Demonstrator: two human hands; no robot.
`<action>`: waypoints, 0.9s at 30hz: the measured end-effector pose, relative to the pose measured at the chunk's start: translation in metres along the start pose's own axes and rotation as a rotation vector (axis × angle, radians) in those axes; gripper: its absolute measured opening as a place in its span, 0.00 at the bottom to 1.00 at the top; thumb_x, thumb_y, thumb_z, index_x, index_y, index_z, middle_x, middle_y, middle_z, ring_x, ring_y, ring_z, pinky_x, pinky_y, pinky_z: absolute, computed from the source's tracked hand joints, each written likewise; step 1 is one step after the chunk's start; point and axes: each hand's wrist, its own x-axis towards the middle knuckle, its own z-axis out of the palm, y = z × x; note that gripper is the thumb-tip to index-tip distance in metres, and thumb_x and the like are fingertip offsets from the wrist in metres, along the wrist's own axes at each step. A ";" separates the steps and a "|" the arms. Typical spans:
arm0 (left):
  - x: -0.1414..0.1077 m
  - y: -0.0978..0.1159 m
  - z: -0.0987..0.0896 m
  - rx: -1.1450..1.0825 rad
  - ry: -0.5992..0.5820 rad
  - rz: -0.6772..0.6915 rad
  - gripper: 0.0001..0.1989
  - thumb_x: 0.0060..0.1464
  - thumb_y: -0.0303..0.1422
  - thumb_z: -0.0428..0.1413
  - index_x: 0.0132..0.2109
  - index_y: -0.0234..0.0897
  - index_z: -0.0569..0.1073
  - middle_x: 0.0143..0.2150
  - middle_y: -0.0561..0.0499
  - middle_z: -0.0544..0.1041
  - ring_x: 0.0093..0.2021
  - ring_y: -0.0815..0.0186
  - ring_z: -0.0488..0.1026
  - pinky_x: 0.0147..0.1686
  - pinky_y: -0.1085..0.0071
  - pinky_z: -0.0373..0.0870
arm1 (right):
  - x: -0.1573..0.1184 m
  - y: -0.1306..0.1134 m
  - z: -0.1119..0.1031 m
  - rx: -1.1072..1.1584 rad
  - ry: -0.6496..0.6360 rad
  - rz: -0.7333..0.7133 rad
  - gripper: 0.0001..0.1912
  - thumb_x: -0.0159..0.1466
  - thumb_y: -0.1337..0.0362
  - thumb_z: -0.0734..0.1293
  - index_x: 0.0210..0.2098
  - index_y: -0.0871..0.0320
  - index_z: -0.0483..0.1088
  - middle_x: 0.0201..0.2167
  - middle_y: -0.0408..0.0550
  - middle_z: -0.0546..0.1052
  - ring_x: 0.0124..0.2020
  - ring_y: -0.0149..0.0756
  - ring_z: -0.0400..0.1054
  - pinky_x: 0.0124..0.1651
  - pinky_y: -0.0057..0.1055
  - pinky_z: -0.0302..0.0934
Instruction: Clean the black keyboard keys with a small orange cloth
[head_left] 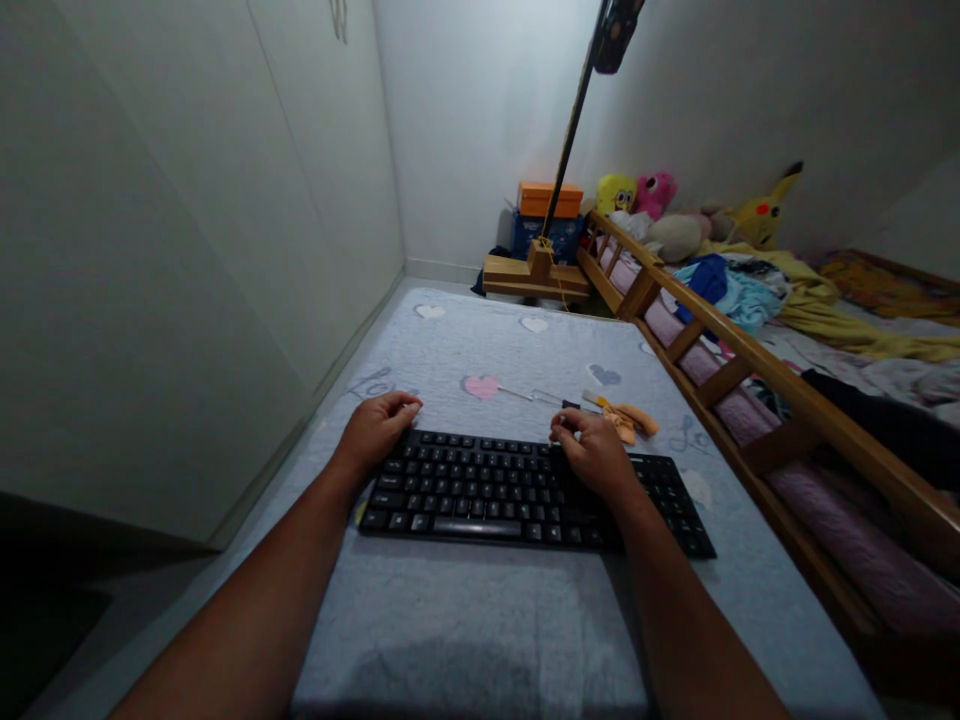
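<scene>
A black keyboard (pixel 480 490) lies flat on a pale blue cloth (pixel 465 620) printed with hearts. My left hand (pixel 377 428) is at the keyboard's upper left corner, its fingers curled together; whether anything is between them is too small to tell. Over the right part of the keys is my right hand (pixel 592 450), thumb and fingers bent in a pinch, with its contents hard to make out. Just beyond the keyboard lie a thin metal tool (pixel 517 393), a small brush with a yellow handle (pixel 596 399) and an orange cloth (pixel 634 420).
A wooden bed rail (pixel 735 350) runs along the right, with clothes and plush toys behind it. A white cabinet (pixel 187 250) stands at the left. At the far end are a wooden stand (pixel 536 270) with a dark pole and an orange box (pixel 550 199).
</scene>
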 end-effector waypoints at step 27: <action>0.001 -0.001 -0.002 0.112 0.011 0.023 0.19 0.51 0.47 0.55 0.38 0.36 0.80 0.32 0.49 0.80 0.34 0.58 0.75 0.37 0.65 0.68 | -0.010 0.003 0.000 0.103 0.056 -0.025 0.09 0.62 0.66 0.62 0.28 0.55 0.72 0.27 0.45 0.79 0.31 0.38 0.73 0.37 0.31 0.61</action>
